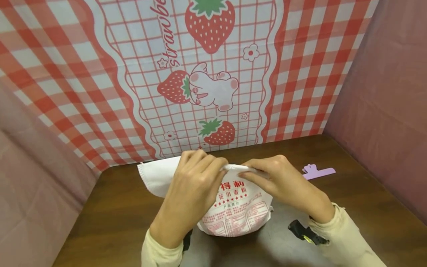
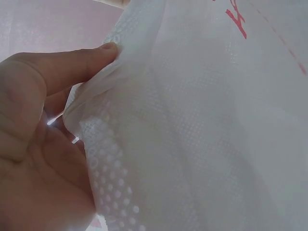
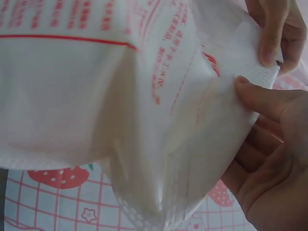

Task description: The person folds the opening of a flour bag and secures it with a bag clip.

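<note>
Well, the left hand (image 1: 197, 181) and right hand (image 1: 281, 178) both pinch the white bag (image 1: 235, 213) by its top edge — purple clip (image 1: 318, 173) right of it, strawberry cloth (image 1: 213, 85) behind.

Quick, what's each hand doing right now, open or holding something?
Left hand: closed, pinching the wheat flour bag along its top.
Right hand: closed, pinching the same bag's top.

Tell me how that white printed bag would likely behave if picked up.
The white printed bag will probably flop along its upper edge: the material creases where the left hand pinches it. Its lower part bulges, suggesting contents, so it may hang bottom-heavy when lifted.
</note>
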`<state>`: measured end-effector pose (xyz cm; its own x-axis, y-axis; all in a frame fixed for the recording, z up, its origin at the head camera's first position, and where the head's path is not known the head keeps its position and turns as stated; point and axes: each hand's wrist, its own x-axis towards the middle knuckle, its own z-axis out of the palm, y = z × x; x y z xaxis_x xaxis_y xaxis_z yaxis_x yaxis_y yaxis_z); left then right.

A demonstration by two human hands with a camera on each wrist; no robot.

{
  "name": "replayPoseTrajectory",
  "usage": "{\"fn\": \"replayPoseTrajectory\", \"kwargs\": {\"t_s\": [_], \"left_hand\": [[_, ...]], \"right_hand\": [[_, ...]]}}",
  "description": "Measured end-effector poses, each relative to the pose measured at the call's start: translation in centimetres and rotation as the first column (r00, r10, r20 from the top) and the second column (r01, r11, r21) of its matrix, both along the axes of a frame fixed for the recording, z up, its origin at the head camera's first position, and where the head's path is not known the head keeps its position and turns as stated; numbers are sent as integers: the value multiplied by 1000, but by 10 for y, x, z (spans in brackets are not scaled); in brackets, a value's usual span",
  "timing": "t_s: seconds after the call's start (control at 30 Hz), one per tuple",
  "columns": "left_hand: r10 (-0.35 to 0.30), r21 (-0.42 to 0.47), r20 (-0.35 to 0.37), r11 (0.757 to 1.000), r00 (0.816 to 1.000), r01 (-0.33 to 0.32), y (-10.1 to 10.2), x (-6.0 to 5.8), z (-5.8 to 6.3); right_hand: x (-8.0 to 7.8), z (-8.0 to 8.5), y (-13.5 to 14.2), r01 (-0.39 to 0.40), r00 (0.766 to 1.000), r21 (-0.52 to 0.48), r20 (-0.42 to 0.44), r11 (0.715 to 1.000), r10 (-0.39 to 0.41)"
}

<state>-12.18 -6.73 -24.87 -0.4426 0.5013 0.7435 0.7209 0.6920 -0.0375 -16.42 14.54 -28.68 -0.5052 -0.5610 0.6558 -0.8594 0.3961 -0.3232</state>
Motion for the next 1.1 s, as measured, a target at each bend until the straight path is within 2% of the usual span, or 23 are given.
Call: {"fn": "replayPoseTrajectory", "kwargs": {"t_s": [0.13,0.33,0.63,0.93,1.1], "left_hand": [[0,-2,5,1000,1000,0,0,-1,0],[1,-1,3,1000,1000,-1,0,-1,0],[-13,-1,5,1000,1000,13,0,-1,0],[-22,9,12,1000,1000,22,-2,-1,0],[-28,1,18,1000,999,28,-3,-1,0]], "right_hand": [[-2,-1,3,-9,999,24,-39,1000,10],[-2,-6,12,51,998,86,-46,995,-48],[-4,-18,20,11,992,-12,-127,1000,-12],[-6,-26,30,-5,996,-52,-94,999,0],[-4,-29,32,9,994,-59,-108,998,-16]]}}
